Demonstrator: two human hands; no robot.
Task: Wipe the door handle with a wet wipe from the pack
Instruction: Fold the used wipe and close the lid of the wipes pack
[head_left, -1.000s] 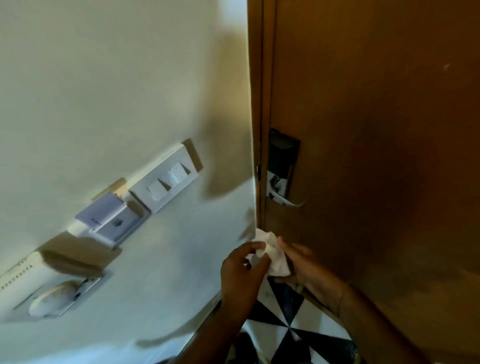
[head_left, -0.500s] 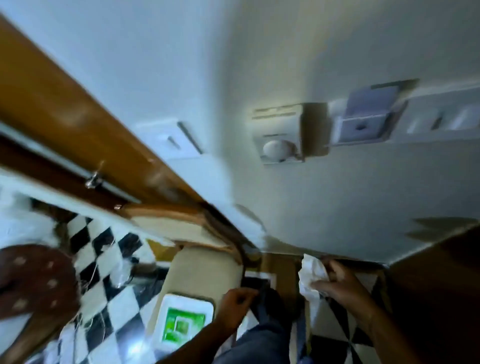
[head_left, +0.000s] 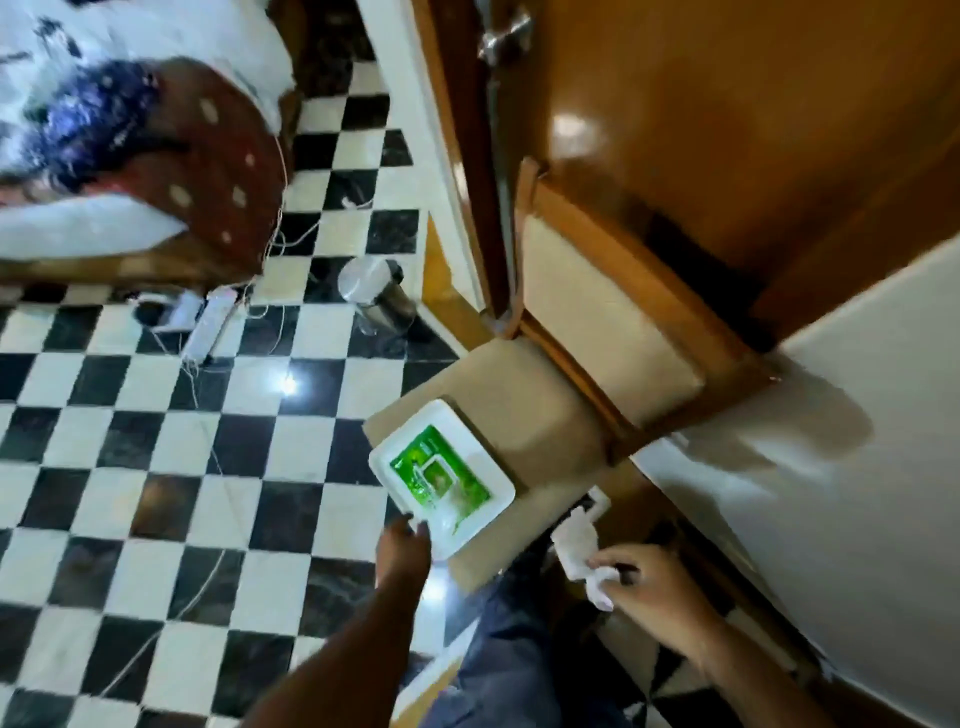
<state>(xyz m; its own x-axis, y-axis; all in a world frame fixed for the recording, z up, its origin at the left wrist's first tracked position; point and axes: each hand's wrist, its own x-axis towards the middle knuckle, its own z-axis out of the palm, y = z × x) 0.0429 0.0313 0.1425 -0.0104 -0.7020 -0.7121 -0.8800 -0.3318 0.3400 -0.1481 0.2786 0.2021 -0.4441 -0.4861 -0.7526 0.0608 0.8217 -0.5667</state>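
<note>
wipe (head_left: 579, 551) sits crumpled in the right hand's (head_left: 641, 590) pinch; left hand (head_left: 402, 545), fingers loose and empty, touches the tray (head_left: 488, 467) rim. steady the tray there, avoiding the pack (head_left: 439, 475).

The view has swung from the door down to the chair (head_left: 524, 415), where the left hand (head_left: 402, 545) now reaches the white tray (head_left: 488, 467).

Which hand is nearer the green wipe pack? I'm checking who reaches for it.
Left. The left hand is at the tray's near edge, just below the green wipe pack; the right hand, holding a wipe, is farther right.
</note>
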